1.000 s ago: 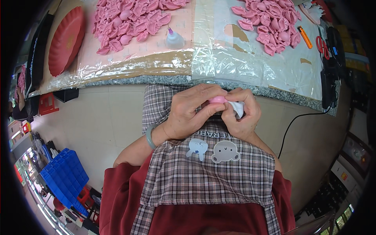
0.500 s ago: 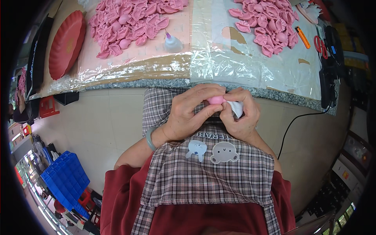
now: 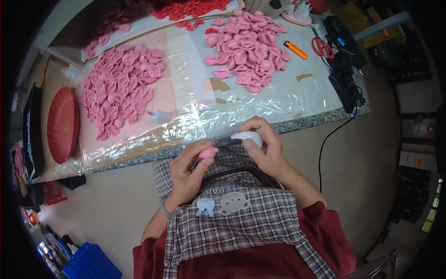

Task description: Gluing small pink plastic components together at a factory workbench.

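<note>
My left hand (image 3: 189,167) is closed, its thumb and fingers pinching a small, rounded pink piece (image 3: 208,153) over my lap. To its right, my right hand (image 3: 269,153) is closed around a crumpled white cloth or tissue (image 3: 251,137). The pink piece and the white wad are apart. Both hands are just in front of the table's near edge. Beyond them on the plastic-covered tabletop lie a left heap of pink, shell-like pieces (image 3: 121,83) and a right heap of similar pieces (image 3: 253,46).
A clear squeeze bottle (image 3: 160,116) lies near the left heap. At the far left is a red fluted tray (image 3: 63,125). On the right are an orange utility knife (image 3: 295,49), red-handled scissors (image 3: 322,48) and a black cable (image 3: 321,153). Small red pieces (image 3: 200,8) lie at the back.
My hands have separated: the left keeps the pink piece, while the right has drawn the white wad away from it. The view has shifted, bringing more of the table's back into sight.
</note>
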`<act>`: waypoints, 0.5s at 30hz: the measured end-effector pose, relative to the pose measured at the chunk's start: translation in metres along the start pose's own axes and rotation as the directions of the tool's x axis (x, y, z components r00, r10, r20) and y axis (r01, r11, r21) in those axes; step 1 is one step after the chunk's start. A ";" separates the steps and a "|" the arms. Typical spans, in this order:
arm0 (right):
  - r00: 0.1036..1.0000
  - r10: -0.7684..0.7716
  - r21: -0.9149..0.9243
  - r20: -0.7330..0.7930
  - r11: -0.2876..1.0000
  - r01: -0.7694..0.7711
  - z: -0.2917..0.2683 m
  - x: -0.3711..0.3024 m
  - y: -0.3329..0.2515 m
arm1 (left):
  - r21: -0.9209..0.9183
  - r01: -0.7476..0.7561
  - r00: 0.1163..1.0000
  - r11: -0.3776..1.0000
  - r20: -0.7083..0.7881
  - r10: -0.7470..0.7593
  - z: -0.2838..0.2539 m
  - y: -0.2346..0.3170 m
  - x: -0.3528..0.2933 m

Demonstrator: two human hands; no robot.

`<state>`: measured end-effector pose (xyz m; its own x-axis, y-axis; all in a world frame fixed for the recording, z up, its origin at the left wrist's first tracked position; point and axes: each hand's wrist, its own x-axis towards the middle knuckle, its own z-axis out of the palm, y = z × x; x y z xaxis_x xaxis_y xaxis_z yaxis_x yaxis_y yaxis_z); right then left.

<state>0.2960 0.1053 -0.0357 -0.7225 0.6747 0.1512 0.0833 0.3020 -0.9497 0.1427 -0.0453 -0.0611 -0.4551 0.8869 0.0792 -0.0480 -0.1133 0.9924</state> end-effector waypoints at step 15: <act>0.910 -0.407 -0.768 -0.079 0.607 0.205 -0.111 0.065 0.023 | 0.393 -0.279 0.960 0.876 0.126 0.249 0.005 0.023 0.041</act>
<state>0.3271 0.2307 -0.0176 -0.6372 0.5444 0.5455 0.4298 0.8386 -0.3348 0.1270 -0.0094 -0.0349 -0.3374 0.8796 0.3352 0.4341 -0.1706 0.8846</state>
